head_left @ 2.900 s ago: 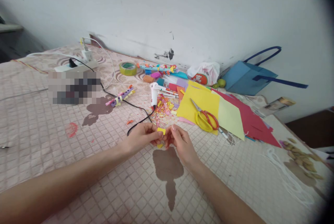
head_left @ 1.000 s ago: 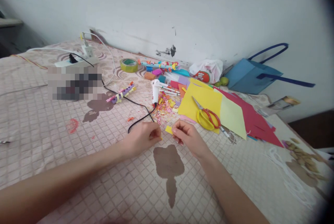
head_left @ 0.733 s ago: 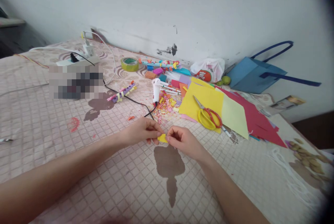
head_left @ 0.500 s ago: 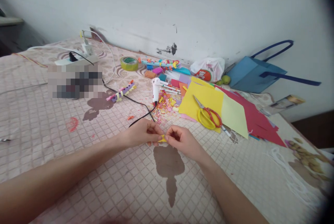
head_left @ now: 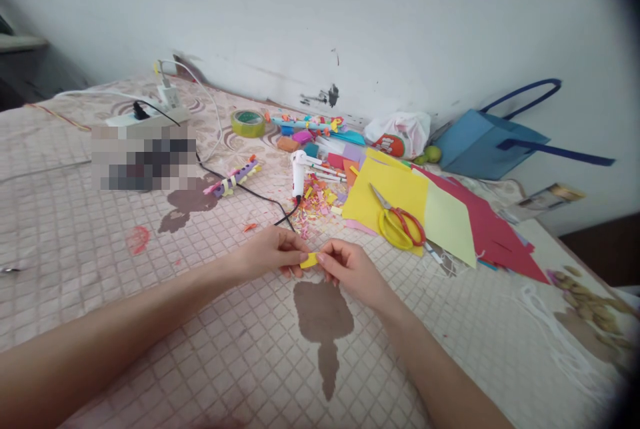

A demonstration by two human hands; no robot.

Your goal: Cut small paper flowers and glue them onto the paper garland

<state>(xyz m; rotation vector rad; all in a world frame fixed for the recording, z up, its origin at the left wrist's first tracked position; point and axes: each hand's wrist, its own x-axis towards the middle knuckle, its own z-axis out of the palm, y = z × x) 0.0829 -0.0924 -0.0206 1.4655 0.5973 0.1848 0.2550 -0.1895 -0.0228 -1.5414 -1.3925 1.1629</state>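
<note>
Between my two hands is a small piece of yellow paper [head_left: 310, 260]. My left hand [head_left: 277, 250] pinches its left end between thumb and fingers. Its right end is pinched by my right hand [head_left: 349, 265]. Both hands are just above the patterned tablecloth [head_left: 240, 349]. Beyond them a white hot glue gun [head_left: 299, 176] stands on the table, its black cord running behind my left hand. Colourful paper scraps [head_left: 320, 199] lie around the glue gun. To the right, scissors [head_left: 400, 219] with yellow and red handles rest on a yellow sheet [head_left: 365, 182].
A purple decorated stick [head_left: 235, 179] lies across the black cord. Green tape [head_left: 248, 124] and a power strip [head_left: 150, 112] are at the back left. Red sheets [head_left: 490, 236], a blue bag [head_left: 493, 142], white string [head_left: 555, 336] and ginger-like roots [head_left: 590, 302] lie to the right.
More of the yellow paper now shows between my fingertips, the piece looking flatter. My hands have shifted only slightly and still pinch it.
</note>
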